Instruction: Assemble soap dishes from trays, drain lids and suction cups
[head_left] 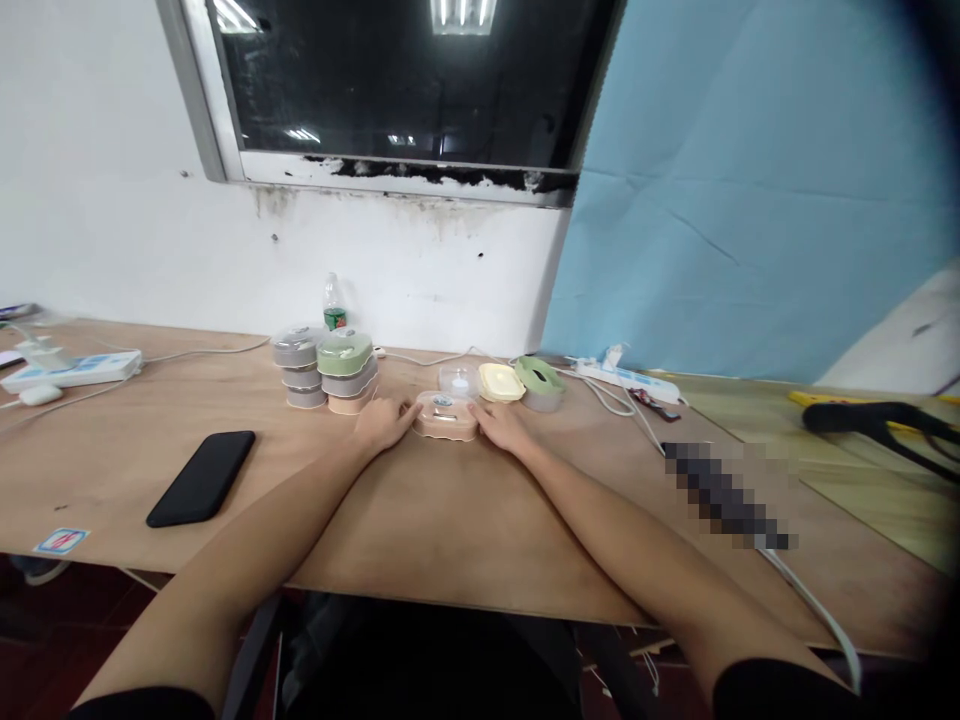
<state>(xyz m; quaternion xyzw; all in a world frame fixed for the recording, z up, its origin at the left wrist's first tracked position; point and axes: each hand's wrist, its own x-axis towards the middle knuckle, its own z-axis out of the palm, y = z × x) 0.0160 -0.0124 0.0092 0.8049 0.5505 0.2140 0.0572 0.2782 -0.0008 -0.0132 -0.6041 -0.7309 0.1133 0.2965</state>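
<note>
A small pink box with a clear lid (pixel 445 425) sits on the wooden table in front of me, with a dark slot-like mark on its front top. My left hand (pixel 384 424) grips its left side, the thumb against the lid's edge. Opposite it, my right hand (pixel 504 426) holds the right side in the same way. Just behind the box lie a clear lid (pixel 458 379) and a pale yellow piece (pixel 502 382). A green ring-like lid (pixel 540 376) rests tilted on a grey box beside them. The undersides of my fingers are hidden.
Left of my left hand stand stacked lidded boxes (pixel 345 353), with a plastic bottle (pixel 334 303) behind. A black phone (pixel 202 478) lies at the left front. Power strips (pixel 79 371) and cables line the back. A pixelated dark item (pixel 724 490) lies at right.
</note>
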